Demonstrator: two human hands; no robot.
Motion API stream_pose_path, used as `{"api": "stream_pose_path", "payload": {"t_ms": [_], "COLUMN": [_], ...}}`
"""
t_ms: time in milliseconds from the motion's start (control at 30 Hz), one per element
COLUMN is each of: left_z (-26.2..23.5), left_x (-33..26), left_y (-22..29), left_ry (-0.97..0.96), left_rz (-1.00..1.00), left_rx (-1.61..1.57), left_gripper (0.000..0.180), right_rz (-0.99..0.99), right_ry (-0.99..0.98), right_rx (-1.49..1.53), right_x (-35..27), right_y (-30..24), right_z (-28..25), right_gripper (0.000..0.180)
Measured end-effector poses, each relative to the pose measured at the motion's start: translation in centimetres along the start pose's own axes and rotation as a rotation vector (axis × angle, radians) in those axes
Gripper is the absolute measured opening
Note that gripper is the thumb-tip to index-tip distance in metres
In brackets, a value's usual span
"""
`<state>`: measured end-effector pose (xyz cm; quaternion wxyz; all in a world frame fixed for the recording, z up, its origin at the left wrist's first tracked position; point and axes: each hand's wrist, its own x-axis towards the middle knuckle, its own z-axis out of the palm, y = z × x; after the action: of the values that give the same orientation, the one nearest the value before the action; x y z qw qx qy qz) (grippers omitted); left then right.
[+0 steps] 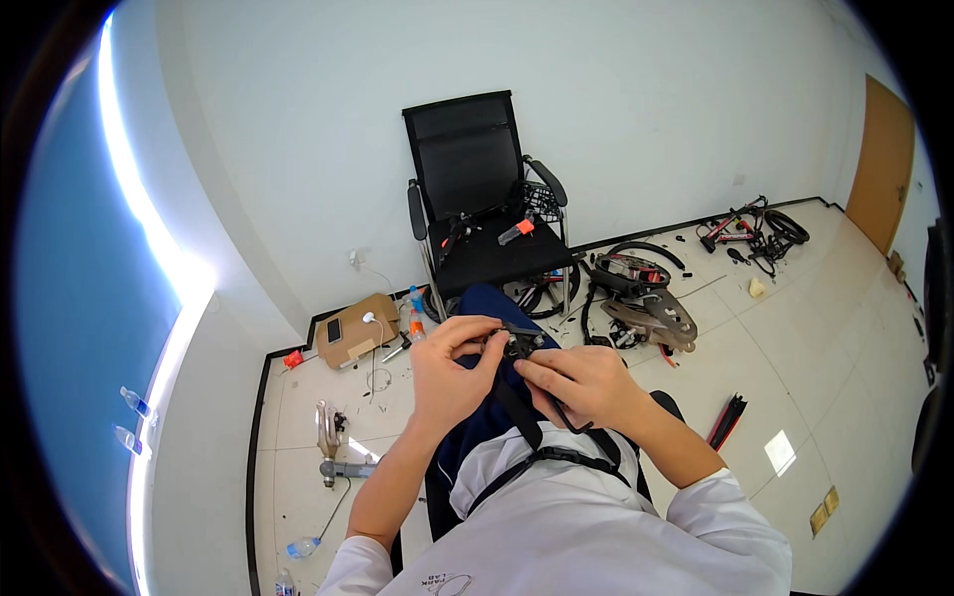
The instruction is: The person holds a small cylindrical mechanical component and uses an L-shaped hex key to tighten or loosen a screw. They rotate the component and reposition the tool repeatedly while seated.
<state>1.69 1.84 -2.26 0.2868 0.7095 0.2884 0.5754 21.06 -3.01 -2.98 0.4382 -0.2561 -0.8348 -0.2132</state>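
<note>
In front of my lap, both hands meet at a small black and silver mechanical part (519, 344), which looks like a bicycle component. My left hand (452, 370) pinches its left side between thumb and fingers. My right hand (581, 382) is closed at its right side, the thumb and index finger pressed close to it. A thin black bent rod (568, 417), shaped like a hex key, sticks out below my right hand; its upper end is hidden by the fingers. Black straps (517, 409) hang just beneath the hands.
A black chair (487, 260) facing me carries loose parts. Bicycle wheels and frame pieces (646, 308) lie on the floor to its right, more (755, 233) farther along the wall. Cardboard with a phone (360, 343), bottles and a silver metal part (328, 437) lie left.
</note>
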Motion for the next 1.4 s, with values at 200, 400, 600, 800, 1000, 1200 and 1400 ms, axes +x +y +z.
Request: {"api": "stream_pose_path", "payload": {"t_ms": [200, 400, 600, 800, 1000, 1200, 1400], "left_z": [-0.2, -0.1, 0.5, 0.5, 0.0, 0.1, 0.7], "left_x": [0.3, 0.0, -0.5, -0.6, -0.2, -0.3, -0.7], "left_y": [-0.2, 0.2, 0.6, 0.6, 0.0, 0.3, 0.2], "left_ry": [0.07, 0.02, -0.025, -0.036, -0.031, -0.044, -0.057], "left_rz": [0.036, 0.0, 0.029, 0.02, -0.039, -0.033, -0.001], "left_rx": [-0.012, -0.041, -0.096, -0.121, -0.136, -0.128, -0.11], "left_gripper": [0.013, 0.014, 0.015, 0.016, 0.016, 0.015, 0.015], "right_rz": [-0.033, -0.012, -0.055, -0.054, -0.058, -0.052, -0.014], "right_ry": [0.039, 0.237, 0.3, 0.291, 0.113, 0.242, 0.229], "right_rx": [-0.015, 0.01, -0.005, 0.033, 0.013, -0.044, -0.016], "right_x": [-0.4, -0.2, -0.9, -0.7, -0.6, -0.4, -0.4], "right_y": [0.2, 0.3, 0.4, 0.3, -0.1, 0.2, 0.3], "right_z": [0.2, 1.2, 0.9, 1.3, 1.1, 1.1, 0.6], "right_gripper": [0.034, 0.03, 0.032, 0.027, 0.026, 0.024, 0.022]}}
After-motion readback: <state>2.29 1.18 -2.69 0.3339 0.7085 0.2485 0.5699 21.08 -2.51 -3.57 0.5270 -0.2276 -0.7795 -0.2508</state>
